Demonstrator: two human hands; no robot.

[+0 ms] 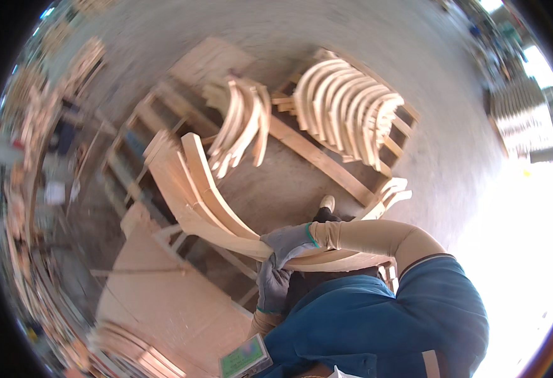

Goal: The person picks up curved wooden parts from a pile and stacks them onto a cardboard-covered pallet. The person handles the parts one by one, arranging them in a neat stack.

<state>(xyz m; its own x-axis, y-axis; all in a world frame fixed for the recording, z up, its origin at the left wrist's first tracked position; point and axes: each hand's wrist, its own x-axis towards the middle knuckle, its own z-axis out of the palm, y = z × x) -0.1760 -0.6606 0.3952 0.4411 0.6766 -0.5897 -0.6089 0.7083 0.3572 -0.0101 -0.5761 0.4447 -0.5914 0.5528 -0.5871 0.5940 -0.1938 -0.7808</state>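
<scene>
Several long curved wooden pieces [216, 227] are bunched together across the front of my body, bowed toward me. Their left ends rise to the far left and fan apart, while the other ends come up past my right forearm. My right hand [289, 242], in a grey glove with a green cuff, is closed over the bundle near its middle. Just below it, my left hand [272, 283], also gloved in grey, is wrapped against the near side of the same pieces. Its fingertips are partly hidden.
Ahead on a wooden pallet [317, 160] stands a row of curved wooden pieces [342, 104], with a smaller group [241, 126] to its left. Another pallet [156, 116] lies at left. A large flat board [163, 302] is at lower left, bearing more curved strips [138, 353].
</scene>
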